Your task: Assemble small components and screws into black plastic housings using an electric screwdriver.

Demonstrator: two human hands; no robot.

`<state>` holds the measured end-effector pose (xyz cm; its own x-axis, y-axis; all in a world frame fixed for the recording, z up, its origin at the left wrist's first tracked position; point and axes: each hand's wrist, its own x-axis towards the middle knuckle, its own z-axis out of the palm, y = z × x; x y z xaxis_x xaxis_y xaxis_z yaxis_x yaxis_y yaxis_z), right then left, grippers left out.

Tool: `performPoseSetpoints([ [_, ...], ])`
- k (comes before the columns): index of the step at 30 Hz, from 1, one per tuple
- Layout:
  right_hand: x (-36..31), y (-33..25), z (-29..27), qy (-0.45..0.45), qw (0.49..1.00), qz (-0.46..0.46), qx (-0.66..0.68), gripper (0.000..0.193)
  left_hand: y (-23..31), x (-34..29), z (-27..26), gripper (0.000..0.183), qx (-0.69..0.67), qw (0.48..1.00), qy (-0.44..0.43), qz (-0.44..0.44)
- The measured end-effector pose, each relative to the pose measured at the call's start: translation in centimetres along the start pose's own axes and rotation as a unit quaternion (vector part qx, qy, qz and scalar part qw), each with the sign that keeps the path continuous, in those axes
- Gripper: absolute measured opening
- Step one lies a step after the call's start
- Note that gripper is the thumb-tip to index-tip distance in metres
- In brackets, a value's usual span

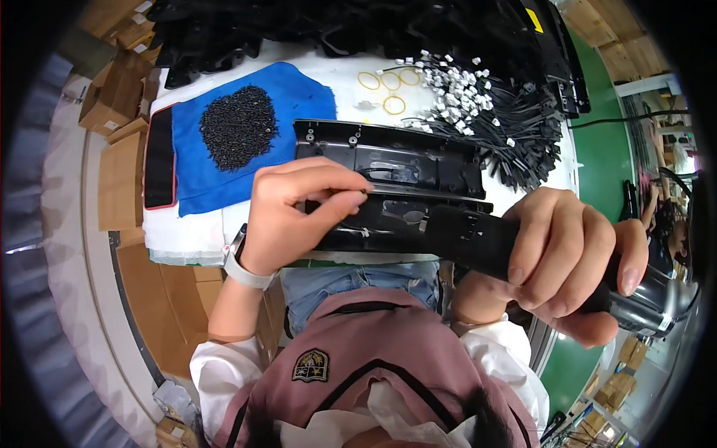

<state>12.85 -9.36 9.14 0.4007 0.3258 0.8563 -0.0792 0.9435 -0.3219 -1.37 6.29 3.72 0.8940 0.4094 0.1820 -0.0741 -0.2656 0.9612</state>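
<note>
My left hand point(295, 209) is closed in a pinch over two long black plastic housings. Whatever is between the fingertips is too small to make out. One housing point(448, 160) lies open side up, with screw posts along its far edge. Nearer to me is the second housing point(351, 237), partly covered by my left hand and the tool. My right hand point(564, 257) wraps around a thick black electric screwdriver point(474, 240), raised close to the camera and pointing left. Its glossy rear end point(646, 302) shows past my fingers. The bit cannot be seen.
Small black screws point(239, 127) are piled on a blue cloth point(306, 89), beside a phone point(159, 160). Black cables with white connectors point(463, 97) are heaped at right, near yellow rings point(393, 104). Black plastic parts point(299, 30) line the table's far side. Cardboard boxes point(123, 179) stand left.
</note>
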Motion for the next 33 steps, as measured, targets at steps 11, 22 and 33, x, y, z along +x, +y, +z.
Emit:
performPoseSetpoints([
  [11, -0.9, -0.2, -0.6, -0.012, 0.999, 0.016, -0.031, 0.034, -0.8, -0.1, 0.9, 0.016, -0.020, 0.997, -0.075, 0.030],
  [22, -1.0, -0.1, -1.0, -0.091, 0.992, 0.067, -0.051, 0.036, -1.3, -0.3, 1.1, 0.015, -0.032, 0.996, -0.083, -0.002],
  [33, -1.8, 0.5, -0.5, 0.029, 0.990, 0.117, -0.070, 0.034, -1.8, -0.4, 1.0, 0.013, 0.021, 0.995, -0.085, 0.042],
])
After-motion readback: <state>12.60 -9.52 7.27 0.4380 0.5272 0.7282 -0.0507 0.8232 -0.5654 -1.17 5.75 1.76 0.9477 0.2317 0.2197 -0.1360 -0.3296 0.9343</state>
